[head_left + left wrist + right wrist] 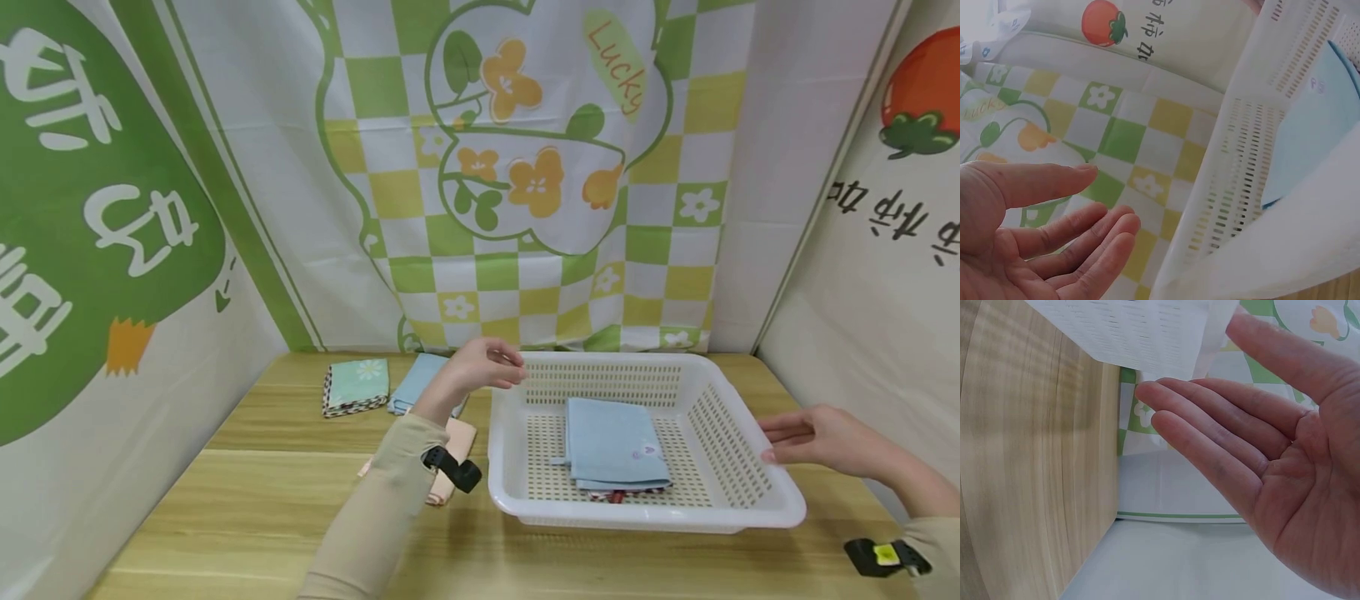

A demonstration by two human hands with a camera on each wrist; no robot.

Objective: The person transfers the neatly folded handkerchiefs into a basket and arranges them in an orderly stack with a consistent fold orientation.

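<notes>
A white perforated plastic basket (645, 515) stands on the wooden table. Inside it lies a folded light blue cloth (615, 442) with a small purple mark, and a dark red patterned edge shows beneath. My left hand (483, 364) hovers by the basket's back left corner, its fingers loosely bent and holding nothing; the left wrist view shows a gap between that hand (1054, 237) and the basket wall. At the right rim is my right hand (821, 435). Its fingers (1210, 434) are nearly straight along the outside, with the thumb at the rim's edge.
Left of the basket lie a folded mint cloth (358, 385) with a checked edge, another blue cloth (420, 379), and a peach cloth (459, 437) partly behind my left forearm. Printed fabric hangs at the back (525, 292) and both sides.
</notes>
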